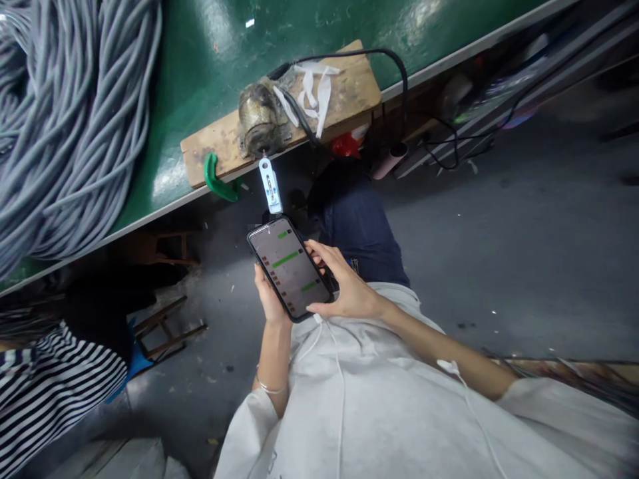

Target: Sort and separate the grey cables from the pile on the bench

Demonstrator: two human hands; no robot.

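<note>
A black smartphone (289, 267) with a lit chat screen is held above my lap. My left hand (269, 298) cradles it from underneath, fingers wrapped round its lower edge. My right hand (344, 286) grips the phone's right side, thumb and fingers curled along the edge. A white earphone cable (333, 346) runs from the phone's bottom down over my white shirt. A thin bracelet sits on my left wrist.
A green workbench (200, 40) carries a big coil of grey cable (70, 113) and a wooden board (344, 86) with a small motor (260, 120), held by a green clamp (219, 183). A person in a striped shirt (44, 392) sits at left, beside a wooden stool (164, 329).
</note>
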